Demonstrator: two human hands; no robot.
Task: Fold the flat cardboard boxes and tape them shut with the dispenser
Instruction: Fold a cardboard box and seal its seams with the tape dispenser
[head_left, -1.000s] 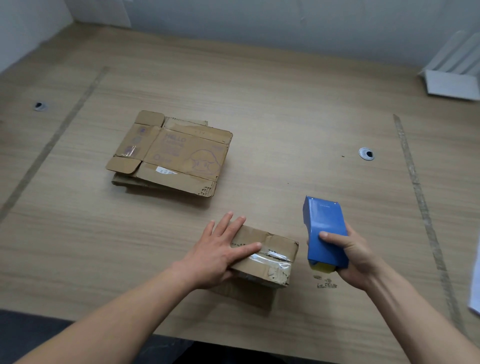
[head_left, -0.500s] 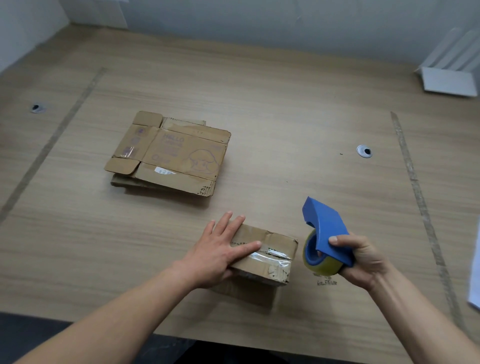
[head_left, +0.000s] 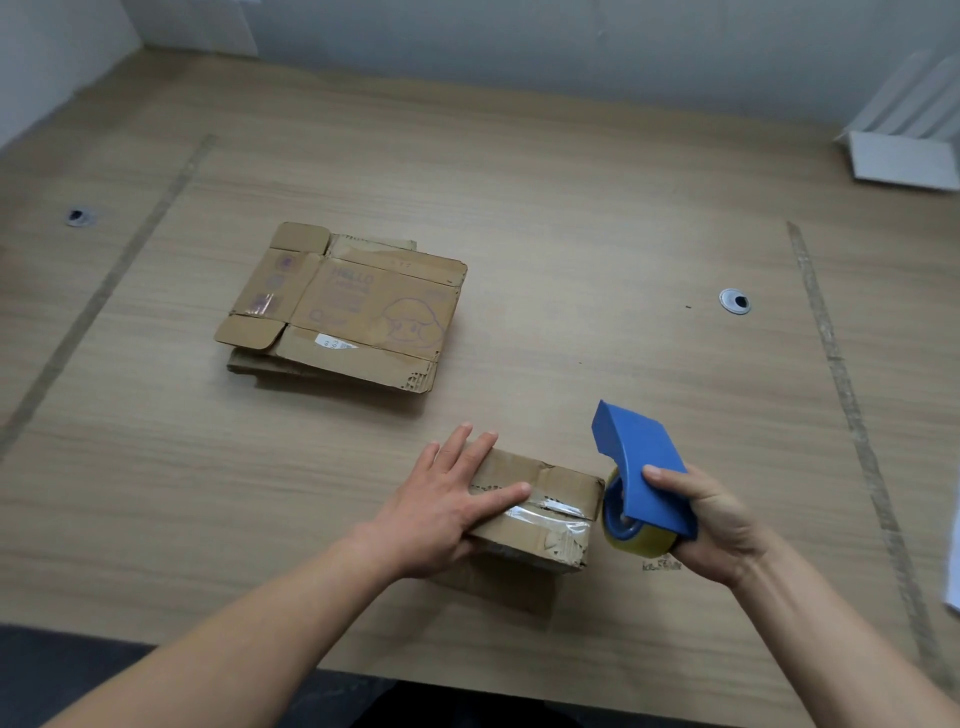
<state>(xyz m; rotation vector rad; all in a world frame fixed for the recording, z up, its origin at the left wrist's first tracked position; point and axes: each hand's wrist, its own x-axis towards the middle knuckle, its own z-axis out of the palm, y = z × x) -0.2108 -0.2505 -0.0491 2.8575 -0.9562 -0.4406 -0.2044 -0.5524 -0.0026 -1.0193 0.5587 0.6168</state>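
Note:
A small folded cardboard box (head_left: 556, 514) stands near the table's front edge, with clear tape across its top seam. My left hand (head_left: 447, 504) lies flat on the box's left half, fingers straight, pressing it down. My right hand (head_left: 711, 519) grips a blue tape dispenser (head_left: 641, 467) with a yellowish tape roll, held tilted just off the box's right end; the roll is very near or touching that end. A stack of flat cardboard boxes (head_left: 348, 312) lies further back to the left.
The wooden table (head_left: 571, 208) has two cable holes, one at the left (head_left: 79, 217) and one at the right (head_left: 734, 301). A white rack (head_left: 904, 156) stands at the back right corner. A white sheet edge (head_left: 953, 592) shows at the right.
My right hand has tipped the dispenser so the roll faces the box and has brought it left up to the box's right end. The left hand stays on the box.

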